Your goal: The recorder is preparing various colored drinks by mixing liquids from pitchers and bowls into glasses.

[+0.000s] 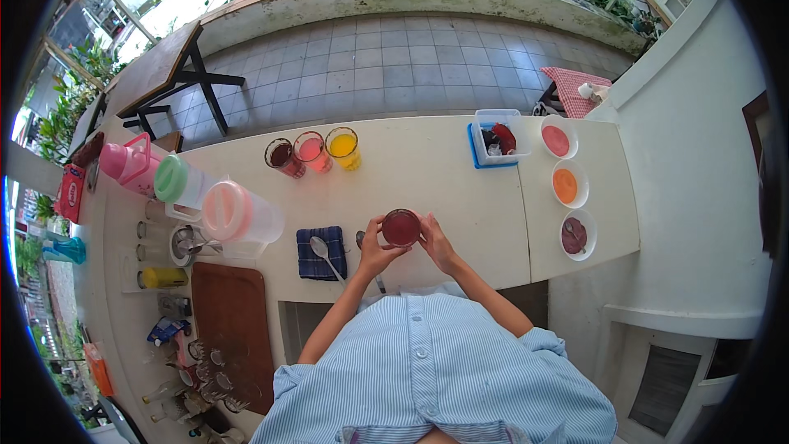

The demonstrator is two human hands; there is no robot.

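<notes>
A glass of dark red drink [401,228] is in front of me at the table's near middle. My left hand [373,251] wraps its left side, with the thumb along the near side. On the other side, the fingers of my right hand [437,243] rest against the glass. Partly hidden under my left hand and forearm lies a dark utensil [380,284], probably a spoon. Just left, a metal spoon [322,249] lies across a folded dark blue checked cloth [307,265].
Glasses of dark red [285,159], pink [313,151] and yellow [344,148] drink stand at the back left. Lidded pitchers [243,216] are nearer. At the right are a plastic box [524,139] and white bowls with red [556,140], orange [565,186] and purple [574,235] contents.
</notes>
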